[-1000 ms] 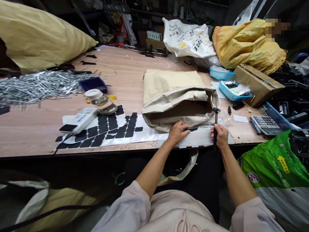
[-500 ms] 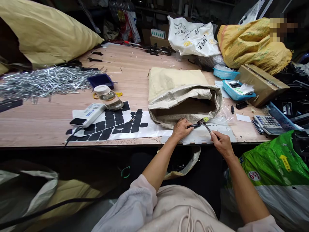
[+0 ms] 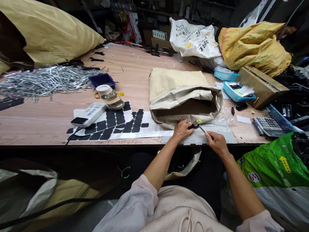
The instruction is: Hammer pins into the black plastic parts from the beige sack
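Observation:
My right hand (image 3: 217,142) is closed around the handle of a small hammer (image 3: 202,128) with a yellow-green face on its head. The hammer's head is over a small black part (image 3: 191,126), close to my left fingers; whether they touch I cannot tell. My left hand (image 3: 181,130) is closed on that part, near the table's front edge, and covers much of it. Under both hands lies a flat grey sheet (image 3: 224,138). Just behind them a beige woven sack (image 3: 177,79) lies with its mouth facing me.
Left on the table are a heap of metal rods (image 3: 48,82), a navy tray (image 3: 102,80), a jar (image 3: 113,100), a white device (image 3: 93,112) and sheets of black stickers (image 3: 112,124). Blue baskets (image 3: 238,91), a cardboard box (image 3: 263,85) and a calculator (image 3: 269,125) stand right.
The hammer's head has moved left and slightly down, over the black part by my left fingers. My right hand has shifted left with it. My left hand keeps its place.

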`<move>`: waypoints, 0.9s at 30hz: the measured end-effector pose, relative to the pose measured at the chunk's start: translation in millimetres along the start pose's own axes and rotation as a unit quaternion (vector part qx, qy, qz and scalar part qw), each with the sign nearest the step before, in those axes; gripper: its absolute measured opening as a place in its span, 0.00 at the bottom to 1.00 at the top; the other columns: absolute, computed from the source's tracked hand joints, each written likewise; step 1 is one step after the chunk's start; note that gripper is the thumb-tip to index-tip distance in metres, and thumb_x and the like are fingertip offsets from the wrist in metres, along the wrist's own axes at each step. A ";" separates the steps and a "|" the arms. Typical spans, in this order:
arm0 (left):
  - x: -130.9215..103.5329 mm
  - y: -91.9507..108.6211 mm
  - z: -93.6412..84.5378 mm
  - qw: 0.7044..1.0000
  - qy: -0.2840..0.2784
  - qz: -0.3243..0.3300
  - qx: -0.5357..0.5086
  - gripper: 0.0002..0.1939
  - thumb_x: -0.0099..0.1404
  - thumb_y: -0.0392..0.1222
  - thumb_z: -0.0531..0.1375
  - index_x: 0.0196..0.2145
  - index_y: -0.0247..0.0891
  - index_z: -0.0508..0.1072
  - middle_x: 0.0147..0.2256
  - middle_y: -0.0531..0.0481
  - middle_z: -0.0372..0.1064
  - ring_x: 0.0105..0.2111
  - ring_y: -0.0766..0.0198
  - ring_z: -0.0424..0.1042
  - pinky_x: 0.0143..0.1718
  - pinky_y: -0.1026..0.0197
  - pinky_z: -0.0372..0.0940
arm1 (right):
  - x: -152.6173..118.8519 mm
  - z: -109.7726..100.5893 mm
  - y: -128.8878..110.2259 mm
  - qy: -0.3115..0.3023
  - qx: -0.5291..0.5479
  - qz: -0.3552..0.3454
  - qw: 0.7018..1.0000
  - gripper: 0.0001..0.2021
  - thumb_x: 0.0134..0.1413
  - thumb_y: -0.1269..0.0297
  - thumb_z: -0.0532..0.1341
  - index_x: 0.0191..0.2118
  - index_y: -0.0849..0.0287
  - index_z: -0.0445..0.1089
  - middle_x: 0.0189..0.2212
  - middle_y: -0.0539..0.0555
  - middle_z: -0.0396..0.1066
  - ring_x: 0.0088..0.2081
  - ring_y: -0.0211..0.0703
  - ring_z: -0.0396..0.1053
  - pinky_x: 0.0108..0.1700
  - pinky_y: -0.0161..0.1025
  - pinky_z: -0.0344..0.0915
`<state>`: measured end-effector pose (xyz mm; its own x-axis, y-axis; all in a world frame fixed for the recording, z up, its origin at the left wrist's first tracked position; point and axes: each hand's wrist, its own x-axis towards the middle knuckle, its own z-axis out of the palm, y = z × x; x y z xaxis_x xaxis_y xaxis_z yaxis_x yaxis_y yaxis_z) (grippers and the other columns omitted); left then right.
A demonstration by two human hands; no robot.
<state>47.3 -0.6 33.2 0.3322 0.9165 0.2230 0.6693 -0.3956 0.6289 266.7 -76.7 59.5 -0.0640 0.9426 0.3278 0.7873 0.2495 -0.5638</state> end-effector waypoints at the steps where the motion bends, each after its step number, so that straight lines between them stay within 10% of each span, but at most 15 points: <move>1: -0.2 0.7 -0.7 1.000 -0.002 -0.002 -0.003 0.11 0.66 0.43 0.65 0.45 0.46 0.85 0.39 0.48 0.72 0.44 0.57 0.70 0.49 0.57 0.67 | 1.4 -0.2 0.2 -0.005 0.005 0.006 1.000 0.17 0.65 0.53 0.57 0.37 0.56 0.81 0.28 0.55 0.79 0.30 0.47 0.75 0.35 0.38 0.66; 12: 1.0 -1.1 -6.8 0.996 -0.016 -0.012 -0.083 0.11 0.60 0.41 0.69 0.42 0.42 0.85 0.37 0.49 0.73 0.42 0.57 0.70 0.46 0.58 0.66 | 41.9 7.3 28.9 0.015 0.314 0.226 0.922 0.22 0.55 0.43 0.64 0.37 0.60 0.76 0.21 0.48 0.68 0.16 0.34 0.59 0.15 0.33 0.54; 22: -45.7 -1.5 -69.4 0.967 -0.222 0.087 -0.090 0.07 0.52 0.42 0.74 0.31 0.42 0.84 0.33 0.50 0.74 0.44 0.55 0.69 0.51 0.55 0.63 | 44.1 4.3 35.3 0.037 0.384 0.263 0.884 0.20 0.50 0.46 0.67 0.35 0.60 0.72 0.20 0.47 0.67 0.15 0.32 0.58 0.13 0.31 0.55; 27: 18.1 5.4 -62.5 0.982 -0.120 0.018 -0.144 0.16 0.63 0.49 0.67 0.45 0.40 0.84 0.37 0.48 0.77 0.37 0.60 0.73 0.40 0.60 0.67 | 43.3 5.1 31.3 0.042 0.391 0.262 0.881 0.22 0.49 0.44 0.67 0.37 0.61 0.74 0.20 0.46 0.67 0.15 0.32 0.58 0.13 0.31 0.56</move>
<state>15.4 17.6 87.3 0.5226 0.8479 0.0894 0.4494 -0.3631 0.8162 285.4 -26.9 52.2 0.2544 0.9623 -0.0961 0.0289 -0.1069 -0.9939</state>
